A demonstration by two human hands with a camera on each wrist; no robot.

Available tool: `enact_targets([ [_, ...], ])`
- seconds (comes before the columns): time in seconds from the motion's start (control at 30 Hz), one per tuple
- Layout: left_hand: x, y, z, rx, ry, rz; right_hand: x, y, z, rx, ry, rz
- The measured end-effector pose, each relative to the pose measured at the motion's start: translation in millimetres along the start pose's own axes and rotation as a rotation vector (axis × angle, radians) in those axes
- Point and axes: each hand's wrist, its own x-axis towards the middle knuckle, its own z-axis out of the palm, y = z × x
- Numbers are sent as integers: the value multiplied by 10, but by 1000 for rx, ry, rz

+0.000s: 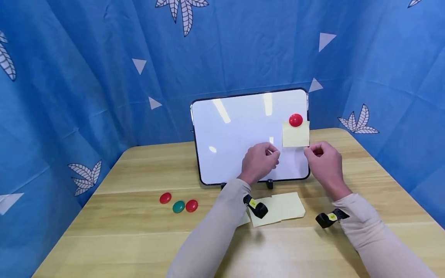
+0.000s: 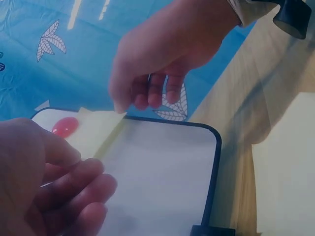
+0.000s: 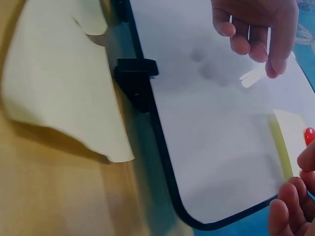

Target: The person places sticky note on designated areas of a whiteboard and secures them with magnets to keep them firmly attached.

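Observation:
A pale yellow sticky note (image 1: 295,136) hangs at the right side of a small whiteboard (image 1: 236,143), under a round red magnet (image 1: 296,120) at its top edge. My right hand (image 1: 326,162) pinches the note's lower right corner between thumb and finger. In the left wrist view the right hand (image 2: 157,54) reaches that corner from above. My left hand (image 1: 260,160) is in front of the board by the note's lower left corner, fingers loosely bent and holding nothing. In the right wrist view the left hand (image 3: 256,24) stands apart from the note (image 3: 290,135), whose lower edge lifts off the board.
More yellow notes (image 1: 288,206) lie on the wooden table (image 1: 121,239) before the board, partly behind my left wrist. Left of them are two red magnets (image 1: 191,205) and a green magnet (image 1: 179,207). Black feet (image 1: 269,184) support the board. A blue patterned curtain (image 1: 243,46) hangs behind.

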Motion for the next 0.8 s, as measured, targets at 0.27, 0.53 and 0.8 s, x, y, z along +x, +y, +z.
enact_targets([
  [0.27, -55, -55, -59, -32, -34, -27, -81, 13, 1, -16, -53, -13],
  [0.53, -131, -105, -93, -87, -60, -19, -225, -18, 37, -24, -119, -46],
  [0.8, -273, -214, -202, -204, -74, -14, -364, -57, 69, -23, -196, -42],
])
